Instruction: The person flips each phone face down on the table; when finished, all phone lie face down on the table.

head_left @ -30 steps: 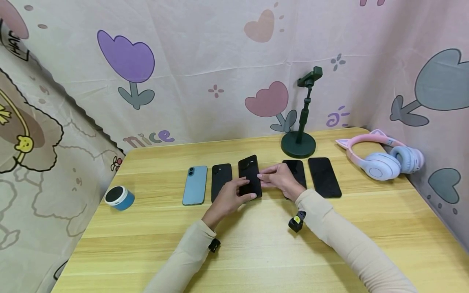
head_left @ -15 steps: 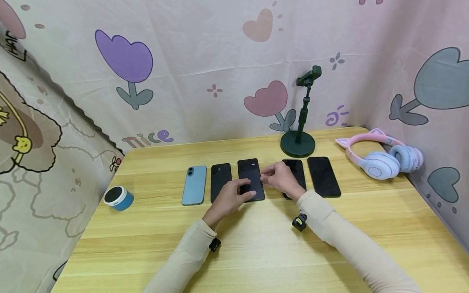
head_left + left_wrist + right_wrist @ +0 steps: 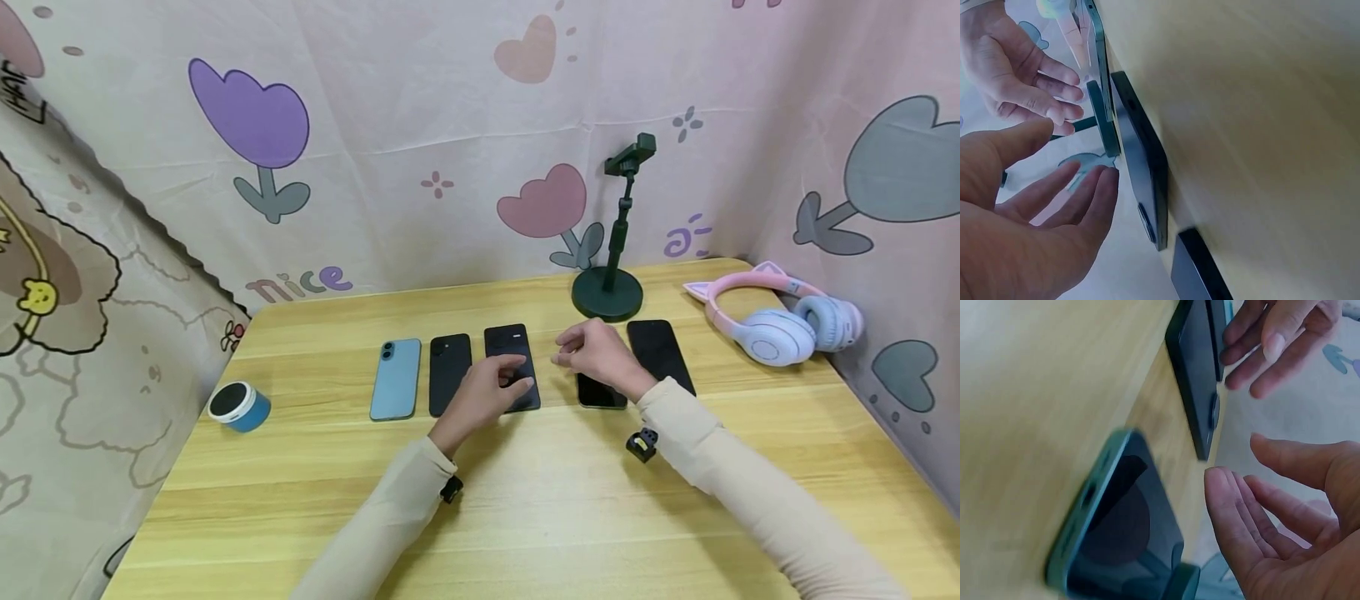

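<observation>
Five is avoided here: several phones lie in a row in the head view. My left hand (image 3: 483, 396) hovers over the lower part of a dark phone (image 3: 510, 337) in the middle, fingers relaxed and holding nothing. In the left wrist view this phone (image 3: 1141, 156) lies flat, apart from the fingertips. My right hand (image 3: 600, 354), also holding nothing, hangs above a phone with a black screen (image 3: 602, 395), hiding its upper part. The right wrist view shows this phone's (image 3: 1116, 525) greenish edge and glossy screen below the loosely bent fingers.
To the left lie a black phone (image 3: 450, 375) and a light blue phone (image 3: 395, 379). Another black phone (image 3: 660, 350) is partly behind the right wrist. A dark green phone stand (image 3: 607, 292), cat-ear headphones (image 3: 776, 333) and a blue-and-white jar (image 3: 240, 406) stand farther out on the wooden table (image 3: 525, 517).
The middle phone, tilted up between both hands a second ago, now lies flat and released. My right hand has moved right, over the neighbouring phone; my left has shifted slightly right.
</observation>
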Demonstrator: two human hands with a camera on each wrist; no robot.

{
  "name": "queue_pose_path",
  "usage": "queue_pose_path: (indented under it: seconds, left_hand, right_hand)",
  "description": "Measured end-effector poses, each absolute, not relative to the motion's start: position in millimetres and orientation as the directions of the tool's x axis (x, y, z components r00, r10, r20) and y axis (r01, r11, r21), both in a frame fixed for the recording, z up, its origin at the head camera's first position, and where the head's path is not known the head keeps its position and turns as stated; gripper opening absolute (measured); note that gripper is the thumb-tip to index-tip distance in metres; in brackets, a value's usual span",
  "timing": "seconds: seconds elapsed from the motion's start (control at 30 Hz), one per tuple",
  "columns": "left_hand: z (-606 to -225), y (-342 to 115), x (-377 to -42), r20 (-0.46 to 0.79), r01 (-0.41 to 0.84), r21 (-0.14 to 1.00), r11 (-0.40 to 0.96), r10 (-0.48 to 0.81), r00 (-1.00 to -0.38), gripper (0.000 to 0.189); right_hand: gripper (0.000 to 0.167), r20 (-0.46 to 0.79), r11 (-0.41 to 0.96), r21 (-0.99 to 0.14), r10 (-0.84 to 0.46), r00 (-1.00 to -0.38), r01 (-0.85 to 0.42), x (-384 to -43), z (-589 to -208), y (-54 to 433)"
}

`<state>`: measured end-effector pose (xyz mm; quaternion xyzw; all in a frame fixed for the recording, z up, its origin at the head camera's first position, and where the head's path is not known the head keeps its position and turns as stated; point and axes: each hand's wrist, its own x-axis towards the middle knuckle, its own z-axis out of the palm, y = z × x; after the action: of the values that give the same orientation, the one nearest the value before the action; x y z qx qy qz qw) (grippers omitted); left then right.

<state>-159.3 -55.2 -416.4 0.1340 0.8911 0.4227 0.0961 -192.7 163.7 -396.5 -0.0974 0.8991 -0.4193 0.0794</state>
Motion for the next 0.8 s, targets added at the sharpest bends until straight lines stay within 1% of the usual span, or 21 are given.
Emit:
queue_pose_path:
  seconds: [0.17, 0.33, 0.47, 0.6, 0.63, 0.67, 0.77, 0.8]
  left_hand:
    - [-416.9, -39.8, -165.1, -0.057, 0.161, 0.786, 0.596, 0.33, -0.942, 0.045]
    - [-417.6, -25.1, -169.5, -0.048, 0.183, 0.769, 0.613, 0.341, -0.939, 0.042]
    - [-418.6, -14.6, -171.9, -0.054, 0.189, 0.765, 0.616, 0.354, -0.934, 0.04]
    - [-420.0, -4.3, -172.9, -0.098, 0.15, 0.76, 0.633, 0.339, -0.936, 0.043]
    - [-420.4, -1.8, -173.2, -0.106, 0.144, 0.758, 0.636, 0.338, -0.935, 0.042]
    - [-420.7, 0.7, -173.3, -0.116, 0.136, 0.76, 0.635, 0.338, -0.934, 0.04]
    - [-421.3, 7.1, -173.8, -0.132, 0.132, 0.765, 0.63, 0.354, -0.926, 0.023]
    - [-421.6, 9.2, -174.2, -0.137, 0.131, 0.766, 0.629, 0.359, -0.923, 0.025]
  right_hand:
    - [0.039, -0.104, 0.691, -0.72, -0.199, -0.974, -0.064, -193.5, -392.7, 181.4]
    - [0.041, -0.147, 0.733, -0.68, -0.152, -0.977, -0.012, -194.0, -391.3, 195.7]
    - [0.043, -0.15, 0.762, -0.648, -0.135, -0.979, -0.005, -193.6, -393.2, 205.8]
    - [0.044, -0.117, 0.801, -0.598, -0.122, -0.986, -0.029, -193.9, -397.8, 216.0]
    - [0.044, -0.109, 0.81, -0.585, -0.121, -0.987, -0.035, -194.1, -398.8, 218.6]
    - [0.041, -0.109, 0.818, -0.575, -0.116, -0.987, -0.033, -194.6, -400.1, 221.0]
    - [0.035, -0.119, 0.83, -0.557, -0.101, -0.988, -0.017, -195.6, -403.0, 226.9]
    - [0.035, -0.125, 0.831, -0.556, -0.095, -0.988, -0.01, -195.4, -403.4, 228.2]
